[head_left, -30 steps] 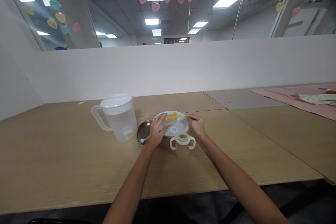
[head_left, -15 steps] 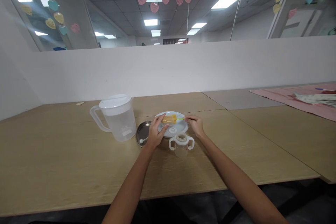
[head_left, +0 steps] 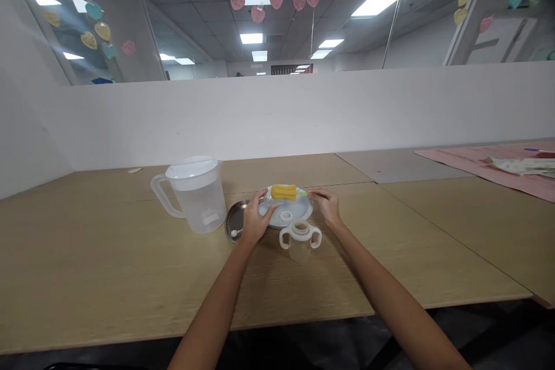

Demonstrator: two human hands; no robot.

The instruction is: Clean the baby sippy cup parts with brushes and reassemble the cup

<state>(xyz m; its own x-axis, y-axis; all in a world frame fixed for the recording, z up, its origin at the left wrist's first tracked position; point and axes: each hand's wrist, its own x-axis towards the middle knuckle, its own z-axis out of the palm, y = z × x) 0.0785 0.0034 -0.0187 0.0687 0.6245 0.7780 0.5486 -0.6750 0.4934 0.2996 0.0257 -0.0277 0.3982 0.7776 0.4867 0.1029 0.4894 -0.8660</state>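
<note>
My right hand (head_left: 326, 204) pinches the thin green handle (head_left: 302, 193) of a sponge brush, whose ridged yellow head (head_left: 284, 192) points left over a white plate (head_left: 306, 210). My left hand (head_left: 255, 217) curls, thumb and fingers apart, around a clear plastic piece (head_left: 269, 199) just left of and below the yellow head; its exact shape is hard to make out. A white ring-shaped part (head_left: 285, 216) lies on the plate. In front of it stands a clear two-handled sippy cup (head_left: 300, 240) with its top open.
Left of the plate is a metal tray (head_left: 235, 218) with a small white-ended straw piece (head_left: 235, 233) on it. A lidded plastic pitcher (head_left: 199, 199) stands further left. A pink cloth (head_left: 468, 163) with items on it lies at the far right of the table.
The yellow sponge head, earlier inside the clear piece, now shows bare above and right of it. My right hand has moved slightly right with the handle.
</note>
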